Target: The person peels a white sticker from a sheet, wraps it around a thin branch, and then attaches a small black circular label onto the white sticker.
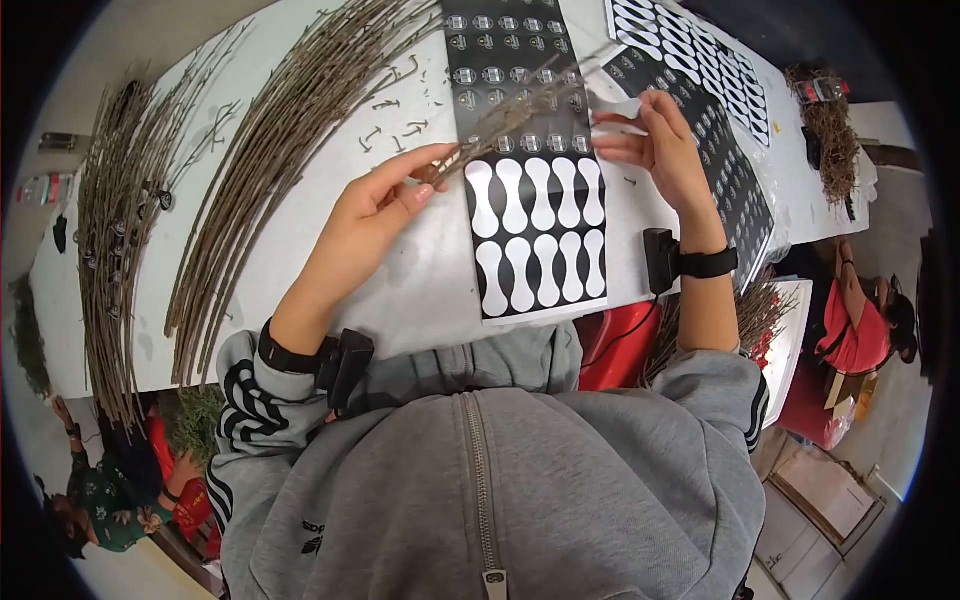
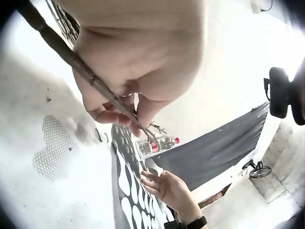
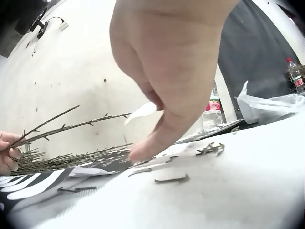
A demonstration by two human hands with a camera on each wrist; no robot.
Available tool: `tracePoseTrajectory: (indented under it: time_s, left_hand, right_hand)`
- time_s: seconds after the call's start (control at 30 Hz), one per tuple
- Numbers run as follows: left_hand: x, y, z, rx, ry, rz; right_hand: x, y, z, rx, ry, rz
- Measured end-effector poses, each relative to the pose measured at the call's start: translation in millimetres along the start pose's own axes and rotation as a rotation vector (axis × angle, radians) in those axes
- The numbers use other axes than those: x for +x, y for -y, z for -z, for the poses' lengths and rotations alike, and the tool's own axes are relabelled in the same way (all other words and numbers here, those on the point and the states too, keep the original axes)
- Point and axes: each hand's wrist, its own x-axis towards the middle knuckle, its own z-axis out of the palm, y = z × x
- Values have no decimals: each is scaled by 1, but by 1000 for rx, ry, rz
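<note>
In the head view my left hand [image 1: 370, 215] pinches a thin brown twig [image 1: 505, 118] between thumb and fingers. Its branching far end slants up to the right, blurred. The left wrist view has the twig [image 2: 97, 83] running along under the palm to the fingertips. My right hand [image 1: 672, 150] pinches a small white sticker [image 1: 614, 106] between thumb and forefinger, the other fingers spread. The sticker [image 3: 142, 112] looks bent in the right wrist view, close to the twig's tip. Below both hands lies a black sheet of white dumbbell-shaped stickers [image 1: 541, 190].
Two bundles of long twigs, one in the middle left [image 1: 265, 165] and one at the far left [image 1: 112, 230], lie on the white table [image 1: 400, 290]. Broken twig bits [image 1: 372, 137] are scattered beyond my left hand. More sticker sheets [image 1: 700, 45] lie at right. People sit at both sides.
</note>
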Motion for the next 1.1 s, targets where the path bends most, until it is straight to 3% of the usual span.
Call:
tracePoseTrajectory:
  time_s: [0.07,0.17,0.2,0.3,0.43,0.53,0.6,0.7,0.8,0.87,0.97,1.1]
  left_hand:
    - [0,3,7,51,-25,-23]
    - [2,10,20,155,-83,-67]
    - [4,12,23,118,-118,-68]
    - [9,9,32,55,-195,-79]
    - [19,-2,38,40,-286,-48]
    - [30,4,40,273,-424,-209]
    - [38,7,39,248,-460,-245]
    - [47,10,33,193,-518,-311]
    - [57,11,26,221,-622,-359]
    - [62,8,21,212,-631,-351]
    - [66,1,13,192,-648,-333]
    - [66,-2,8,-58,-540,-320]
  right_hand:
    - [3,1,1,28,-37,41]
    - [7,8,5,-12,-410,348]
    - [8,13,4,-5,-403,353]
    - [8,40,-2,98,-179,595]
    - [8,74,-53,268,-61,635]
    - [17,77,-97,340,-62,585]
    - [25,77,-119,375,-62,560]
    - [38,59,-143,723,67,415]
    - [55,31,-154,726,-34,368]
    - [62,16,-159,728,-87,343]
    - [64,7,-166,806,39,327]
    - [61,-1,-171,799,48,243]
